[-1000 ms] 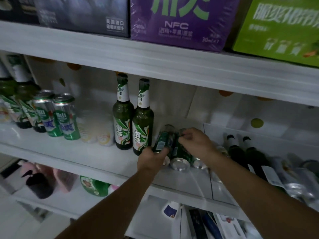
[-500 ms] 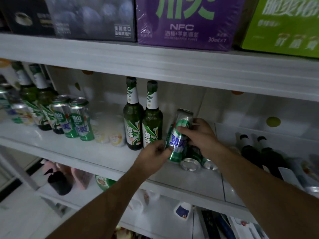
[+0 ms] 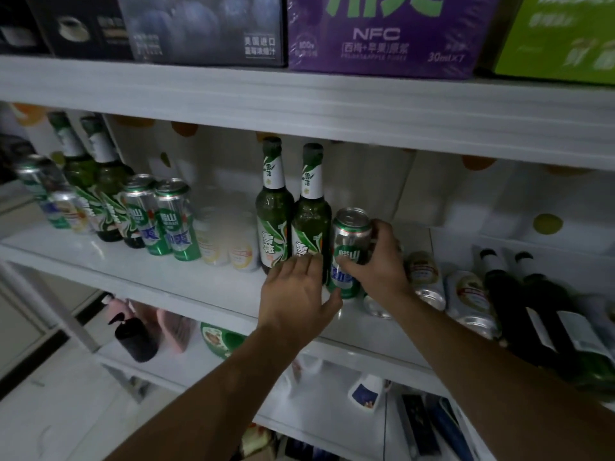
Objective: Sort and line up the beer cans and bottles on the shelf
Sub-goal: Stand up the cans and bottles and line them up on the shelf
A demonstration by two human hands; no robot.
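A green and silver beer can (image 3: pixel 349 241) stands upright on the white shelf (image 3: pixel 139 277), right beside two upright green beer bottles (image 3: pixel 293 214). My right hand (image 3: pixel 379 264) grips this can from its right side. My left hand (image 3: pixel 296 294) lies with straight fingers at the foot of the right bottle, its thumb touching the can's base. More cans (image 3: pixel 429 277) lie on their sides behind my right hand. Dark bottles (image 3: pixel 532 311) lie flat at the far right.
Two upright green cans (image 3: pixel 163 217) and pale cans (image 3: pixel 229 241) stand to the left, with more green bottles (image 3: pixel 100 181) and cans beyond. Boxes (image 3: pixel 382 31) fill the shelf above. The lower shelf holds a green bowl (image 3: pixel 219 339) and other goods.
The green can went from lying on its side, to tilted in both hands, to upright beside the bottles. My left hand let go and now lies open at its base.
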